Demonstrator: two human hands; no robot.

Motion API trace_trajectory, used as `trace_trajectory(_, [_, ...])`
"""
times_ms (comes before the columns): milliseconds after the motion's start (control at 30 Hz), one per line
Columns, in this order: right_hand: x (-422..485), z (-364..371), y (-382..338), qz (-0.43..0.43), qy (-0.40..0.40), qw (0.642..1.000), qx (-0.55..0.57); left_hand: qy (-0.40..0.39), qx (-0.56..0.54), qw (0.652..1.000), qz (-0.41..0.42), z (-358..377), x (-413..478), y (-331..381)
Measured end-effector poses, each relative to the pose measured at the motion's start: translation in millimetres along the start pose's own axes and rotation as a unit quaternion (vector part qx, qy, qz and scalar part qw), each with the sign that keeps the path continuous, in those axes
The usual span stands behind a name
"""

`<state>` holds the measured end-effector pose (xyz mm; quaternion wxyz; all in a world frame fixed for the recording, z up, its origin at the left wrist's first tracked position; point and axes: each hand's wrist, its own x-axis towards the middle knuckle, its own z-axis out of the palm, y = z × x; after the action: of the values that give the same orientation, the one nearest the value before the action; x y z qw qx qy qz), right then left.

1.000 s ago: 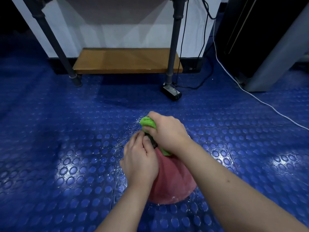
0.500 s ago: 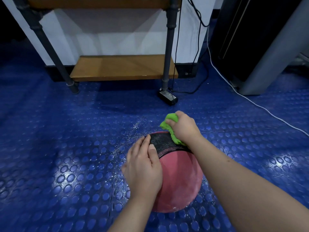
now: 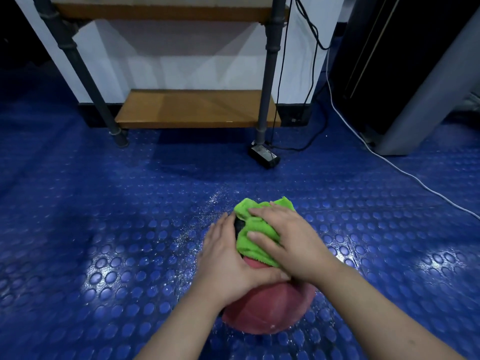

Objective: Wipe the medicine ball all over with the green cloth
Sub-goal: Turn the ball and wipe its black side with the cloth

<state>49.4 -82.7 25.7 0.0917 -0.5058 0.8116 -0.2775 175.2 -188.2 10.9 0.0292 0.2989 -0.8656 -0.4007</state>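
The medicine ball [image 3: 270,310] sits on the blue studded floor [image 3: 104,229] at about 6 o'clock in the head view, its pink lower half showing and a dark patch just visible under the cloth. The right hand [image 3: 293,245] lies flat on the green cloth [image 3: 255,237], fingers spread wide and pressing it onto the ball's top rather than gripping it; the cloth's far edge sticks out past the fingertips toward 12 o'clock. The left hand [image 3: 228,258] cups the ball's left side at 9 o'clock, fingers together and laid along the surface, thumb touching the right hand's heel. Open floor runs wide to 9 and 3 o'clock. At 12 o'clock stand the shelf rack [image 3: 194,107] and a black power brick [image 3: 265,157], well apart from the ball. A white cable [image 3: 415,180] crosses the floor toward 2 o'clock.
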Motion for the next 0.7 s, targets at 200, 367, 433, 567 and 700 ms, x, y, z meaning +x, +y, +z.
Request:
trace_trajectory(200, [39.8,7.7,-24.7,0.163,0.016,0.982,-0.091,0.029,0.004,0.999,0.022,3.7,4.9,-7.4])
trace_trajectory(367, [18.9,6.2,-16.5,-0.030,0.055,0.998,-0.013,0.024,-0.027,0.998,0.046,-0.5,4.6,-10.9])
trace_trajectory(433, [0.8,3.5,-6.9,-0.097,0.049,0.993,0.050,0.023,-0.046,0.998,0.042,-3.2,3.8,-12.6])
trace_trajectory(567, [-18.8,-1.7,10.7,-0.008,0.096,0.989,0.108,-0.005,-0.015,0.999,0.033,-3.5,0.6,-6.7])
trace_trajectory(700, [-21.3,-21.1,14.1,0.170,0.132,0.957,0.195,-0.007,-0.021,1.000,0.015,-6.6,-3.2,-0.9])
